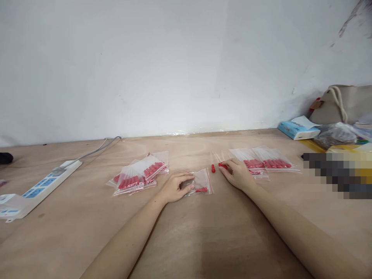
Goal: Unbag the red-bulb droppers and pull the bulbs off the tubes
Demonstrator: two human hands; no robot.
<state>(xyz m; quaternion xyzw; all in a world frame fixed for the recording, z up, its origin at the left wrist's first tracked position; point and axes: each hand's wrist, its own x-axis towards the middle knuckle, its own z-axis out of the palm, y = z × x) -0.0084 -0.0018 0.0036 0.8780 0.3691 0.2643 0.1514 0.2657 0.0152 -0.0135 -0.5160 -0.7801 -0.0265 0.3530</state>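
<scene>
A clear zip bag (205, 178) lies flat on the table, its red-lined edge facing right, with a small red piece (201, 190) inside. My left hand (178, 186) grips the bag's left end, thumb and fingers curled over it. To the right, my right hand (236, 173) has its thumb and fingertips closed at a red-ended piece with a thin clear stem (222, 165); part of it is hidden by the fingers. Just left of those fingertips lies a loose piece with a red end (213, 168), its pale, thin stem pointing toward the wall.
Filled zip bags of red-ended pieces lie in a left pile (130, 181) and a right group (276, 162). A white power strip (48, 188) with a grey cable is at far left. A blue tissue pack (298, 130), a plastic bag (335, 135) and a beige bag (328, 106) stand back right.
</scene>
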